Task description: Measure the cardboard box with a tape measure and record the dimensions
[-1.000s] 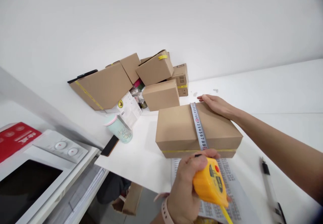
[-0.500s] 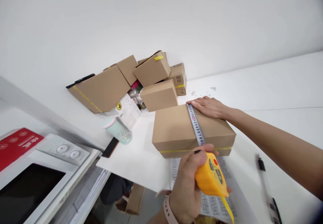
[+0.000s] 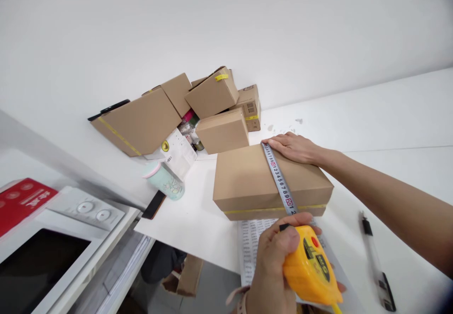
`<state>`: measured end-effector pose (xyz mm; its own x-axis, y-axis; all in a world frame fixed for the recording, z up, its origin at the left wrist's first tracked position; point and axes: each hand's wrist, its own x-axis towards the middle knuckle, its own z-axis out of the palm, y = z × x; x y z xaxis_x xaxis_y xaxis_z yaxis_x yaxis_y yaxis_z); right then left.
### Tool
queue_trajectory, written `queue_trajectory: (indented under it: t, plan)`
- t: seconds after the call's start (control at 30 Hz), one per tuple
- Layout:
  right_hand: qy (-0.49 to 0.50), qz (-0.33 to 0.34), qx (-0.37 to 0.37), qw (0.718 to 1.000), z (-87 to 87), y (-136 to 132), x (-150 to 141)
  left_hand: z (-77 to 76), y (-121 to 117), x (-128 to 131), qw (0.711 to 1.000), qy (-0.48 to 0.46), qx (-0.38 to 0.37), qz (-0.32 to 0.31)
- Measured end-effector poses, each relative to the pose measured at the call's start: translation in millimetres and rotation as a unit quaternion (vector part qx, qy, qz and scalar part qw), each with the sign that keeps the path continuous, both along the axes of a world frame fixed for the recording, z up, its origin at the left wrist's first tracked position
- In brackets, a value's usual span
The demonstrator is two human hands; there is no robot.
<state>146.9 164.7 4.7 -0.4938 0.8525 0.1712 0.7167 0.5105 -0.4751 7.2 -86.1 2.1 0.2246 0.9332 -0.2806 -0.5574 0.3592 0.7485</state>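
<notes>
My left hand (image 3: 272, 262) grips a yellow tape measure (image 3: 311, 264) in front of a closed cardboard box (image 3: 244, 175), the thumb near its black button. From the case, the silver blade (image 3: 278, 177) runs across the top of the box to the far edge, its red 20 mark near the front edge. At the far edge my right hand (image 3: 293, 148) lies on the box with its fingers at the blade's end, holding it there. How the fingertips sit on the hook is hidden. A printed sheet (image 3: 249, 248) lies partly under the box.
Several cardboard boxes (image 3: 141, 123) stand against the wall. A mint tumbler (image 3: 166, 182) and a dark flat object (image 3: 155, 205) are at the table's left edge. A pen (image 3: 377, 262) lies at the right. A white microwave (image 3: 42, 262) stands at lower left.
My left hand has moved down and right with the tape measure, drawing more blade out past the box's front edge. My right hand has stayed at the far edge.
</notes>
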Motion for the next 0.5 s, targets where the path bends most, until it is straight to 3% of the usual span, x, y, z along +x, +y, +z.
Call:
queue_trajectory:
  t: [0.37,0.5]
  plan:
    - [0.018,0.007,0.018,1.000,-2.6,2,0,-6.7,2,-1,1.000,-0.004,0.015,-0.008]
    - [0.138,-0.051,0.086,0.985,4.1,-13,6,-3.8,-3,-13,0.999,0.008,0.051,-0.006]
